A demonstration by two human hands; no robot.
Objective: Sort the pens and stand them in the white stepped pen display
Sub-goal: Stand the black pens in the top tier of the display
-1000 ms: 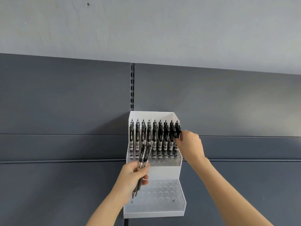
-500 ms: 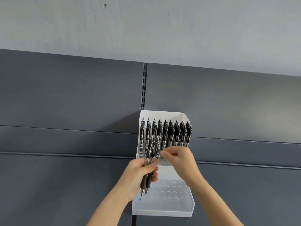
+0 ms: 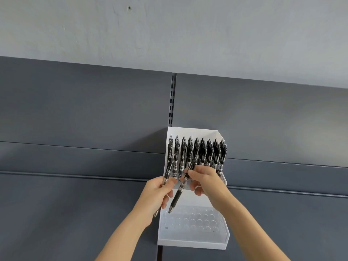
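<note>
The loose pen point(image 3: 178, 194) hangs slanted over the lower step of the white stepped pen display point(image 3: 192, 244). Its tip points down and left, near the back-left empty holes point(image 3: 199, 221) but is not seated in any of them. The right hand point(image 3: 207, 182) pinches it high on the barrel between thumb and first fingers point(image 3: 196, 171); the other fingers are curled beneath. The left hand point(image 3: 157, 194) grips a second pen point(image 3: 168, 171) with its fingers wrapped round the barrel, just beside the display's left wall. Probable faults:

- At this slant the tip is likely to strike a hole's rim and skid across the plate rather than drop in.
- The high pinch leaves a long free lower end that can swing.
- The right knuckles sit close in front of the standing pens point(image 3: 199, 153), so a careless lift may tilt them.
- The second pen's upper end overlaps the leftmost standing pens and may knock them.
- No surface shows below, so a dropped pen would probably fall clear.

The display appears to hang on the grey back panel point(image 3: 75, 119) below the slotted upright point(image 3: 171, 102), so heavy pressure at the front may rock it. The lower step is bounded by a low front lip, side walls and the upper step's riser. Open room lies above it, in front and to the right.
</note>
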